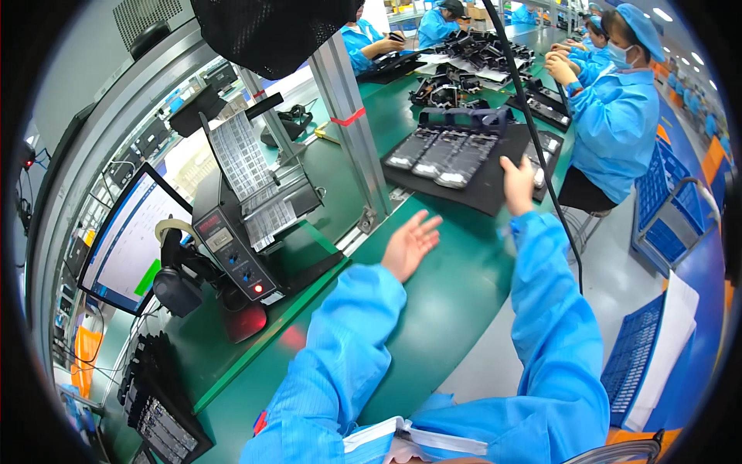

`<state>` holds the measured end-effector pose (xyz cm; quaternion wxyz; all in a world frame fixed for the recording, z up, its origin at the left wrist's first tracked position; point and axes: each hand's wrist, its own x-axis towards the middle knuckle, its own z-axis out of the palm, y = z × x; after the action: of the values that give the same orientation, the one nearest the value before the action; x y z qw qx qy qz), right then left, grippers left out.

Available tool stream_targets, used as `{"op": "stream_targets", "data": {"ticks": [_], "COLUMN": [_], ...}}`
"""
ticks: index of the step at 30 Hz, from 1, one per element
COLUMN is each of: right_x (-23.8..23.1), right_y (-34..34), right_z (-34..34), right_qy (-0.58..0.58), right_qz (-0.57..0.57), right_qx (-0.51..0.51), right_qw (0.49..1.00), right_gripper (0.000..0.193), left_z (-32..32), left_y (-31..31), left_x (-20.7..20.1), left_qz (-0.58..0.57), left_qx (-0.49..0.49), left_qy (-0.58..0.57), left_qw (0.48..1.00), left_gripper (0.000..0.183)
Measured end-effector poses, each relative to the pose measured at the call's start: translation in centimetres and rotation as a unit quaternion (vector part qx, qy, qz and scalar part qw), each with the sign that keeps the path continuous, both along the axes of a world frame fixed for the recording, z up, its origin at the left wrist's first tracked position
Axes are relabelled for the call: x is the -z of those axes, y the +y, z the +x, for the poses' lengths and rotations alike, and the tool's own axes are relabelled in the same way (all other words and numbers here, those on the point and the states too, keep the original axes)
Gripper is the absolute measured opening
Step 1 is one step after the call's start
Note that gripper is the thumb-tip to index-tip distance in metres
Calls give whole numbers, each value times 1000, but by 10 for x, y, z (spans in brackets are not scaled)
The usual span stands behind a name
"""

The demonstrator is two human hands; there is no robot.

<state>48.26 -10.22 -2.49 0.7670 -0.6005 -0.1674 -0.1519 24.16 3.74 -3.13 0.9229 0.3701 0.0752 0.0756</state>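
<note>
My right hand [519,184] grips the near edge of a flat black tray [485,192], its thumb on top. On the tray lie several black modules [452,161] with silvery ends, side by side, and more stand at its right end. My left hand [413,246] is held palm up over the green bench [440,301], fingers apart and nothing in it, a short way from the tray's near left corner.
A label dispenser [232,240] with a sheet of labels [239,158] stands left, beside a handheld scanner [178,290] and a monitor [127,236]. An aluminium post [348,116] and a hanging black cable [533,131] flank the tray. Co-workers [614,116] sit farther along, near piled black parts [483,66].
</note>
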Motion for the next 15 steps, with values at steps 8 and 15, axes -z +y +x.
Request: {"op": "stream_targets", "data": {"ticks": [8,15], "right_x": [-29,-57], "right_y": [164,146], "right_z": [39,-118], "right_qy": [22,34], "right_qz": [-376,136], "right_qx": [-48,-141], "right_qw": [925,980], "right_gripper": [54,15], "left_z": [-76,-107], "left_y": [-74,-45], "left_x": [-8,11], "left_qz": [117,73], "left_qx": [134,15], "left_qy": [-34,-7], "left_qw": [983,997], "left_gripper": [55,49]}}
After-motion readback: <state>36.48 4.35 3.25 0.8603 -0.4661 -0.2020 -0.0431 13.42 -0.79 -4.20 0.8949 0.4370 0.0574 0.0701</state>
